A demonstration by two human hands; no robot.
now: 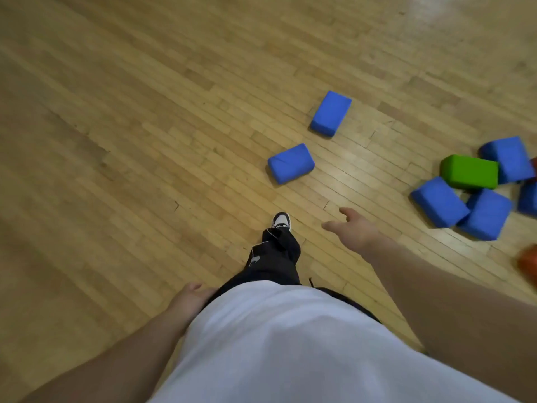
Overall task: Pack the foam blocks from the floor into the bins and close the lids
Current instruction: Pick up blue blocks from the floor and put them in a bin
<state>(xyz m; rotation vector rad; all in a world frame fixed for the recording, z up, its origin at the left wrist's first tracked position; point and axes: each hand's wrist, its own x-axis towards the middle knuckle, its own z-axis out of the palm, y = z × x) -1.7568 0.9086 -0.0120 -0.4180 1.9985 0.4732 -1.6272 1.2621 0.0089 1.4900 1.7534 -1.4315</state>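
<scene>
Two blue foam blocks lie apart on the wooden floor ahead: a near one point(291, 163) and a farther one point(330, 113). At the right edge a pile holds several blue blocks point(439, 201) and a green block point(470, 171). My right hand point(350, 226) reaches forward over the floor with fingers relaxed and holds nothing; it is below and to the right of the near blue block. My left hand point(190, 296) hangs by my hip, fingers loosely curled, with nothing in it. No bin is in view.
Orange or red blocks point(529, 261) are cut off by the right edge. My foot in a black-and-white shoe point(281, 220) steps forward below the near blue block. The wooden floor point(130, 141) stretches to the left and far side.
</scene>
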